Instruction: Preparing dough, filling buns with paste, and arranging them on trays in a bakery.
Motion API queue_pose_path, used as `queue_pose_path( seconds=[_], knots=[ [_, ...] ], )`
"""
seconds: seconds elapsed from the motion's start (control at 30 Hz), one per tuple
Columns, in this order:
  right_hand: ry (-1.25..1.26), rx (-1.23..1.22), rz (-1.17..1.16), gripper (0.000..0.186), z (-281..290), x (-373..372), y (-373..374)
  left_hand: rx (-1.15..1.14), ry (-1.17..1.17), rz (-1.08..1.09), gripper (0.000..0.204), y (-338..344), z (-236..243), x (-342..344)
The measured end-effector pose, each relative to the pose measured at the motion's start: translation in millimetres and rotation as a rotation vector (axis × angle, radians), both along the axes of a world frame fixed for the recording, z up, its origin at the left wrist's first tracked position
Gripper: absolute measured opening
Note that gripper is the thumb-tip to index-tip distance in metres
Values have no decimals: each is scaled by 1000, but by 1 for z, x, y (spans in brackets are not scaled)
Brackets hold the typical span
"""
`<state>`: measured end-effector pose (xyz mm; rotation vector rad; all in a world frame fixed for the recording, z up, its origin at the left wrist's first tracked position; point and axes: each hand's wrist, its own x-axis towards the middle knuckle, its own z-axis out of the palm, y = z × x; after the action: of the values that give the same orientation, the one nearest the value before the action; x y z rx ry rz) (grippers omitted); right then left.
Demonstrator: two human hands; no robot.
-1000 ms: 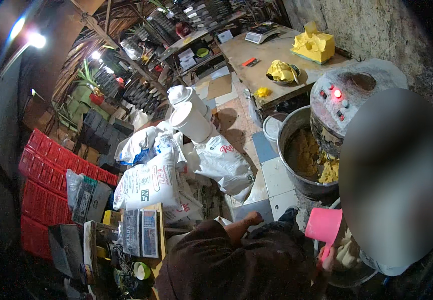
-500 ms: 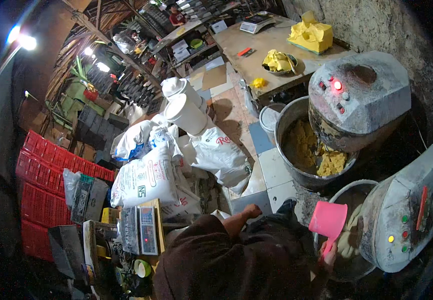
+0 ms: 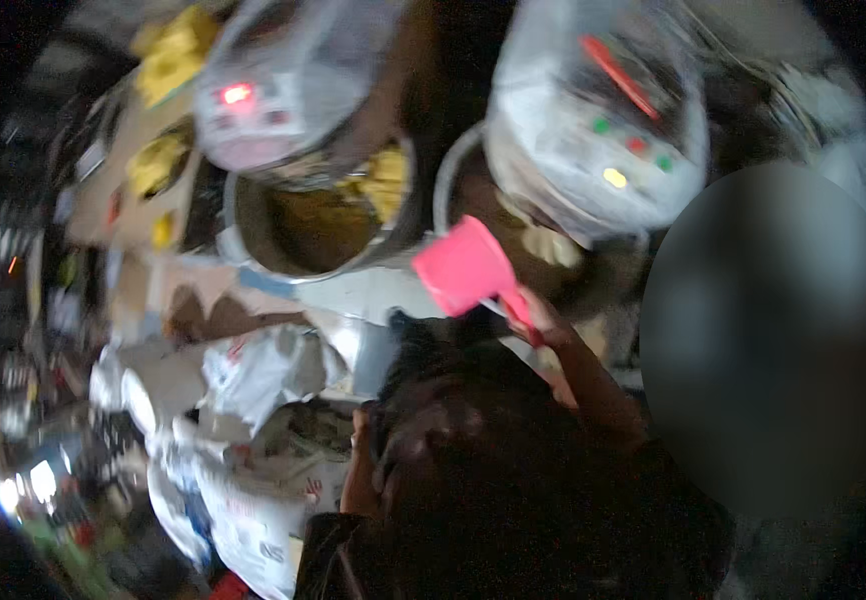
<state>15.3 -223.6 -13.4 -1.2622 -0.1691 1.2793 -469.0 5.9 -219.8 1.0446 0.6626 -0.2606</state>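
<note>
My right hand (image 3: 541, 322) grips the handle of a pink plastic scoop (image 3: 465, 266), held at the rim of the right-hand metal mixing bowl (image 3: 453, 190). That bowl sits under a mixer head wrapped in clear plastic (image 3: 593, 130). Beside it on the left, a second metal bowl (image 3: 303, 230) holds yellowish dough under another wrapped mixer head (image 3: 273, 95) with a red light. My left hand (image 3: 361, 470) lies against a dark cloth bundle (image 3: 473, 470) in front of me; its fingers are blurred. The whole picture is motion-blurred.
Several white sacks (image 3: 253, 385) are piled at lower left. A table (image 3: 103, 215) with yellow lumps (image 3: 168, 60) lies at upper left. Another person stands close on the right (image 3: 773, 340).
The view has swung round, so both mixers now sit at the top. My right hand has lifted the pink scoop up to the right bowl's rim. My left hand stays on the dark bundle.
</note>
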Motion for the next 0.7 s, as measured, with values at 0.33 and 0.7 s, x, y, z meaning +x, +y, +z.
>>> queue_pose_path(
  seconds=[0.33,0.7],
  knots=[
    [805,441,-133,59,-35,31,-29,160,618,62,24,28,-28,-65],
    [-505,447,-374,44,285,82,286,1138,356,-96,39,108,-32,-141]
  ],
)
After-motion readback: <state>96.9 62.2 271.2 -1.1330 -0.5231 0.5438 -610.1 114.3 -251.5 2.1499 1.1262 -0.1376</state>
